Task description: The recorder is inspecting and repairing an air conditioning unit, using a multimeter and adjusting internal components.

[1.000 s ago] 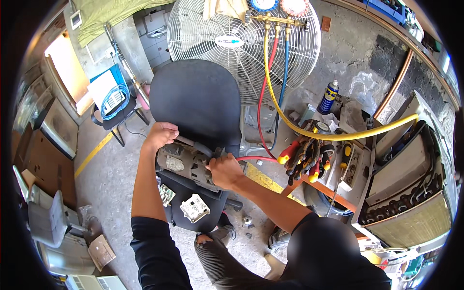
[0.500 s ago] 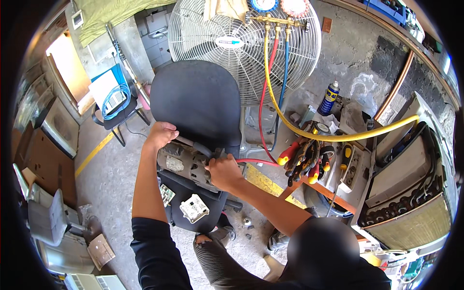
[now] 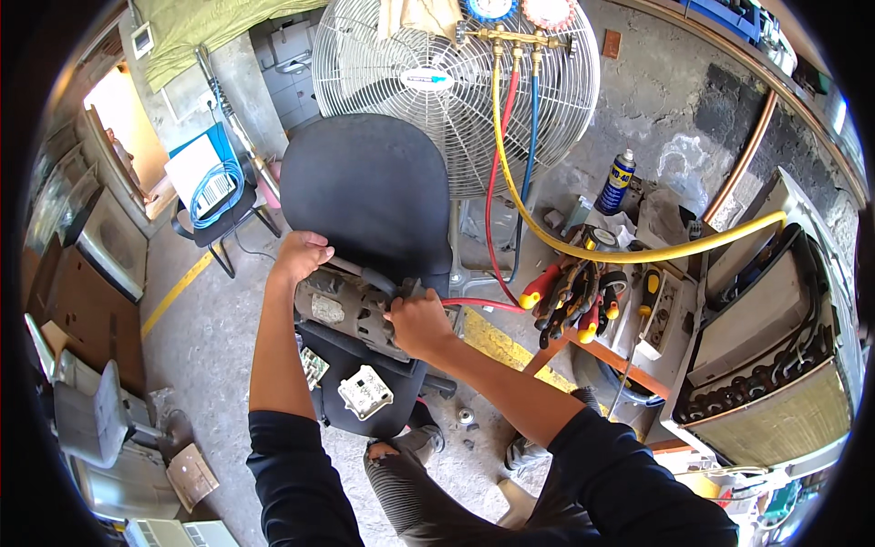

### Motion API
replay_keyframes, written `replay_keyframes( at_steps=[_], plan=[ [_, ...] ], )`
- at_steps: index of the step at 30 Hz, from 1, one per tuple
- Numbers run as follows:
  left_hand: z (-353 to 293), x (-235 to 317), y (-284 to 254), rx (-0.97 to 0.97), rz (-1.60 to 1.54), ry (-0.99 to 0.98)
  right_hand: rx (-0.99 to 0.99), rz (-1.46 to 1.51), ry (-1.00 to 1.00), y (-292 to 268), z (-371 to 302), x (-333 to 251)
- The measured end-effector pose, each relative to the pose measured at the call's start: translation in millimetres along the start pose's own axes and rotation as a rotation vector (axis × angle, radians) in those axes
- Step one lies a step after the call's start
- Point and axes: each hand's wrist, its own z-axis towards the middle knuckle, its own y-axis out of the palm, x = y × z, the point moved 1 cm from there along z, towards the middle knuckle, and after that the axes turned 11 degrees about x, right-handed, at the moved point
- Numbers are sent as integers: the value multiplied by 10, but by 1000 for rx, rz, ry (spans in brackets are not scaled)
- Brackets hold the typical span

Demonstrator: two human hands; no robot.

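Observation:
A worn grey metal cylinder, looking like a compressor or motor (image 3: 351, 317), lies on its side on the seat of a black chair (image 3: 367, 182). My left hand (image 3: 303, 256) is closed at the far left of it, round the end of a grey bar (image 3: 351, 268). This bar runs across the top of the cylinder toward my right hand. My right hand (image 3: 424, 324) is closed over the cylinder's right end, its fingers at a dark fitting partly hidden beneath them. On the seat nearer me lie a white plastic housing (image 3: 365, 392) and a green circuit board (image 3: 313, 367).
A big round fan (image 3: 456, 91) stands behind the chair. Yellow, red and blue hoses hang from a gauge manifold (image 3: 521, 39). To the right are bundled pliers (image 3: 574, 296), a blue spray can (image 3: 617, 182) and an opened air-conditioning unit (image 3: 766, 365). Another chair (image 3: 223, 223) holds blue cable.
My view has shifted slightly. Both hands keep their places on the bar and the cylinder's end. A person now shows in the doorway at the far left.

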Motion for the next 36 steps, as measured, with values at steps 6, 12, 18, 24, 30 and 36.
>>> replay_keyframes(
  at_steps=[6, 12, 18, 24, 30, 36],
  plan=[
    [-14, -137, -103, -35, -61, 64, -27, 14, -78, 132, 12, -22],
    [159, -252, 55, 62, 158, 424, 400, 170, 5, -177, 356, -138],
    [69, -173, 35, -87, -427, -23, 252, 375, 53, 156, 1167, -445],
    [140, -95, -34, -137, -495, -232, -167, 285, 291, 225, 1458, -603],
    [183, -127, 29, -192, -423, -240, -119, 252, 413, 308, 1479, -608],
    [138, -94, 40, -223, -398, -289, -98, 245, 459, 259, 1482, -664]
  ],
)
